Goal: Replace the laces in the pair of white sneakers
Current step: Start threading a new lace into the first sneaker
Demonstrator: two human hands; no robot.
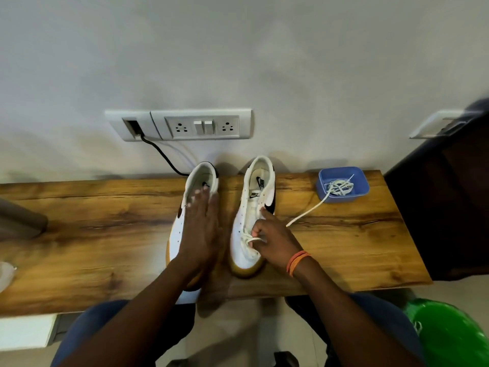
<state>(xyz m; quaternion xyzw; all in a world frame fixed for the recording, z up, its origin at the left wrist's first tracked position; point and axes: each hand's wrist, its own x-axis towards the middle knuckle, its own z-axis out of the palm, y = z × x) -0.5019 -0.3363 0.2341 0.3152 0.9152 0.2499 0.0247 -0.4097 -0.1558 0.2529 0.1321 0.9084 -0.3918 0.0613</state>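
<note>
On the wooden bench [105,221], two white sneakers [254,207] stand side by side at mid-bench, heels toward the wall edge; the flat, relaxed left hand [199,229] rests on the left one while the right hand [272,238] pinches a white lace [307,211] at the right shoe's lower eyelets. One blue tub [344,184] near the bench's far right corner holds more lace. Best practice here is likely to steady the shoe and even both ends before crossing upward.

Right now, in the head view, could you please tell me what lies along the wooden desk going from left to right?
Left sneaker with the left hand flat on it → right sneaker, where the right hand pinches a white lace → loose lace → blue tray holding more laces.
</note>
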